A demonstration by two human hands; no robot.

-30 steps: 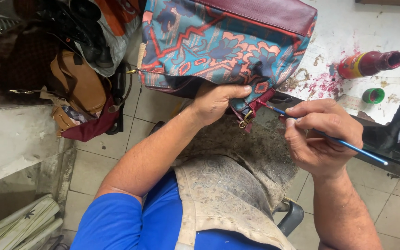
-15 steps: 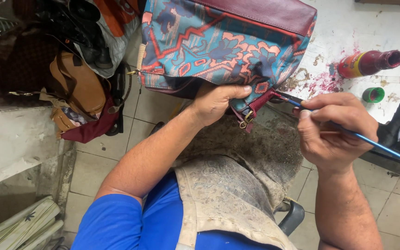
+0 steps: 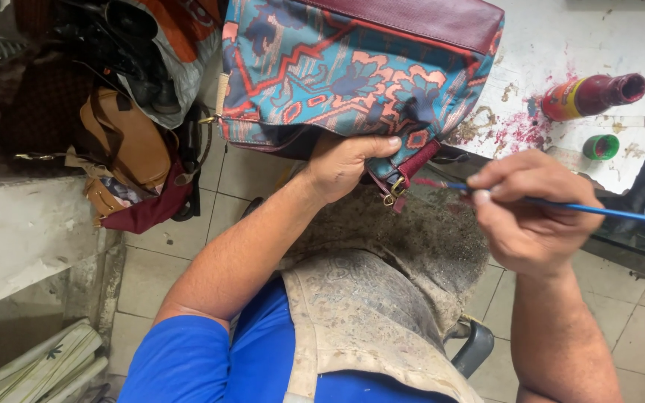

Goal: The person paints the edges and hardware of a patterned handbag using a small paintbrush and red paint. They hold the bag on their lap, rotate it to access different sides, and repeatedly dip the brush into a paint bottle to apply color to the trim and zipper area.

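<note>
Both hands work at the low edge of a big bag (image 3: 352,67). Left hand (image 3: 349,164) is curled shut on the bag's bottom rim, thumb on top, just above a dark red strap (image 3: 412,164) with a small metal buckle (image 3: 395,188). Right hand (image 3: 531,216) pinches a thin blue brush (image 3: 599,210) between its fingertips and thumb. The brush tip points to 9 o'clock and sits right by the strap.

The bag has blue, red and pink patterns and a dark red top part. It lies at 12 o'clock from the hands, partly on a white table (image 3: 561,45).

At 2 o'clock from the right hand a red bottle (image 3: 591,95) with a yellow label lies on its side on the table. Pink stains (image 3: 520,134) spread beside it. A small green cap (image 3: 601,146) sits just below the bottle.

At 9 o'clock from the left hand a pile of other bags (image 3: 125,149) rests, brown and dark red. A dirty grey apron (image 3: 382,298) covers the lap, over a blue shirt (image 3: 188,366). The floor (image 3: 166,269) has pale tiles.
</note>
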